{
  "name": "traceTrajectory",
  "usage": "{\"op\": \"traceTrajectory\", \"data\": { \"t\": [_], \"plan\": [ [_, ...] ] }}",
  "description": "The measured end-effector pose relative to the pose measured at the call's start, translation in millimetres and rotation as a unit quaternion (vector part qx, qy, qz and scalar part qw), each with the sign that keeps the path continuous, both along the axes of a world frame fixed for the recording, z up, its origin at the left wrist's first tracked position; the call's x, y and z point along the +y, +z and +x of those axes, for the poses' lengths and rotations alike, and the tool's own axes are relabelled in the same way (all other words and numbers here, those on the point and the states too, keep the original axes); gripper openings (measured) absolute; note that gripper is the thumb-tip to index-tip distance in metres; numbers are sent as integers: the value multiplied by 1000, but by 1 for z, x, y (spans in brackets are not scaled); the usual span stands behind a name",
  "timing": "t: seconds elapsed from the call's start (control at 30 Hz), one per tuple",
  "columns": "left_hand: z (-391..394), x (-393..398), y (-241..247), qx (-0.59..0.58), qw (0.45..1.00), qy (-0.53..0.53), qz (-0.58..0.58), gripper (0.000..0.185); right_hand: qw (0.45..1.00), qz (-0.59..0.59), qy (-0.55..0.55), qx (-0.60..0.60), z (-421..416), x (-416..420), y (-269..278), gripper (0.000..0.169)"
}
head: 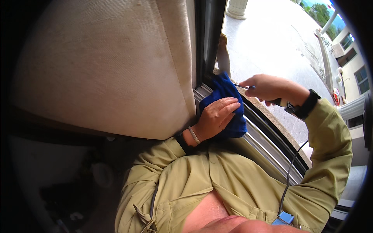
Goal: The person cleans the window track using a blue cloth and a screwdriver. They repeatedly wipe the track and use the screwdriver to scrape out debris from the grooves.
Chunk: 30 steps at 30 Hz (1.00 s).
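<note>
A dark blue cloth (224,122) is draped over the sliding-window track (262,137), near the lower corner of the dark window frame (208,38). My left hand (217,116) lies flat on top of the cloth, fingers pointing toward the outside. Just beyond the cloth, my right hand (271,90) grips a slim hand tool, likely a screwdriver, whose thin metal shaft (240,86) points at the cloth's far edge. Whether the tip touches the cloth or the track cannot be made out. Most of the tool's handle is hidden in my fingers.
A beige fabric curtain (116,64) with a stitched seam hangs close on the left. Past the rough stone sill (279,125) lies a bright paved terrace (262,43) with a fluted column (237,8). A black cable (291,166) runs by my right arm.
</note>
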<state>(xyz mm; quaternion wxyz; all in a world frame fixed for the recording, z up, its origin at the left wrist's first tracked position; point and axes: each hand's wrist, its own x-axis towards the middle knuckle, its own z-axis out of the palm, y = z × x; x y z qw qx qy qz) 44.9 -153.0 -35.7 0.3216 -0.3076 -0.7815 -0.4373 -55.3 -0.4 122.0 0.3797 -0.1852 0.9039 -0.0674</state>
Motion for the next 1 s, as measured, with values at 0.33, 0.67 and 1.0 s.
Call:
{"op": "traceTrajectory", "data": {
  "t": [0.33, 0.67, 1.0],
  "plan": [
    [-2, 3, 0, 20, 1000, 18, 8, 36, 975, -168, 67, 130, 17, 24, -34, 42],
    [-2, 13, 7, 43, 999, -10, -2, 32, 959, -258, -46, 108, 49, 52, -27, 44],
    [-36, 44, 20, 104, 993, -24, -55, 25, 910, -276, -308, 37, 85, 120, -75, 44]
  ]
}}
